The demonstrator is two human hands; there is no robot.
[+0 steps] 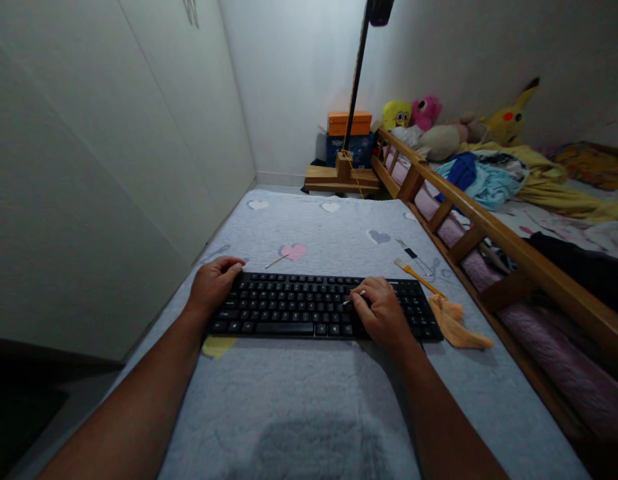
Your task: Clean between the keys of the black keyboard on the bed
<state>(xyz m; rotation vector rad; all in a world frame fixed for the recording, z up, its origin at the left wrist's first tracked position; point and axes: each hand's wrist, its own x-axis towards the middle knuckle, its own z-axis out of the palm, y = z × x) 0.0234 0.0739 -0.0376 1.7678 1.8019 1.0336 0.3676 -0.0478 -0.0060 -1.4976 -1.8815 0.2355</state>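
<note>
A black keyboard (283, 307) lies flat on a cloth-covered surface (289, 400). At its left end, my left hand (215, 283) grips the edge, with the thumb and fingers closed around the upper corner. My right hand (381, 310) rests over the right part of the keys and pinches a cotton swab (347, 302), its white tip down among the keys. Another cotton swab (277, 261) lies on the cloth behind the keyboard. To the right are a brush (419, 277) with a yellow handle, a thin metal tool with a black band (413, 254) and a crumpled orange cloth (453, 322).
A wooden bed rail (469, 220) runs along the right side, with bedding and plush toys (423, 112) beyond it. White cabinet doors (113, 147) stand on the left. At the back, a black pole (357, 73) rises from a wooden base (329, 175) near stacked boxes (356, 123).
</note>
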